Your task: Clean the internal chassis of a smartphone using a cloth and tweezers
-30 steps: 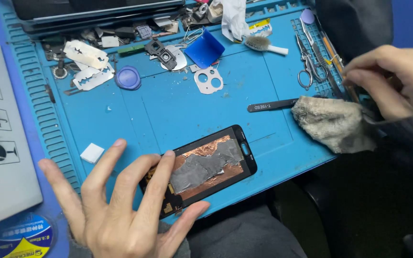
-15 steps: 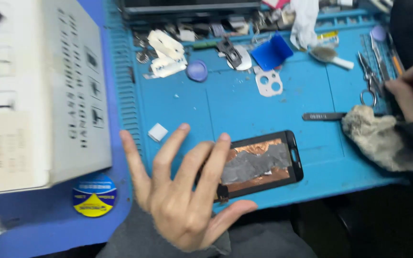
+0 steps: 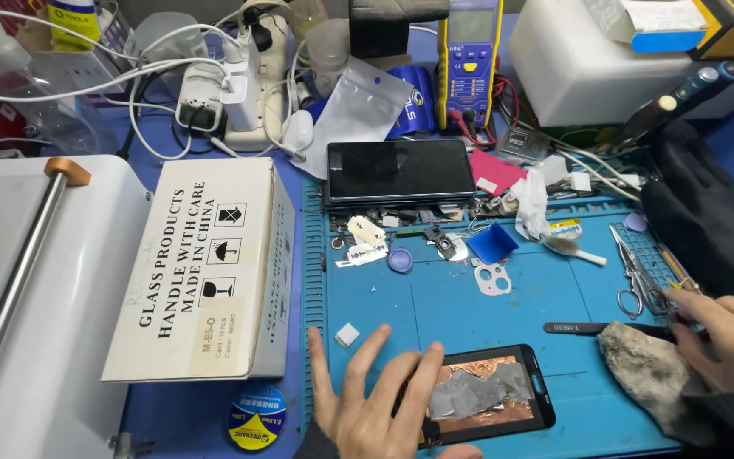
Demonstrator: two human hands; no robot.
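Blue matting covers the worktop (image 3: 435, 314) under both hands. Left hand (image 3: 375, 408), fingers spread flat, presses the near end of an opened phone (image 3: 486, 395). Right hand (image 3: 719, 327) rests curled beside a grey cloth (image 3: 643, 370), near black tweezers (image 3: 588, 328); its grip cannot be told.

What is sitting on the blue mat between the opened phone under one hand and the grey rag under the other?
In the head view, nothing: only bare blue mat separates the opened black phone from the grey fuzzy rag.

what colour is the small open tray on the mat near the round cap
Blue: the small square tray on the work mat is a solid bright blue, seen clearly in the head view.
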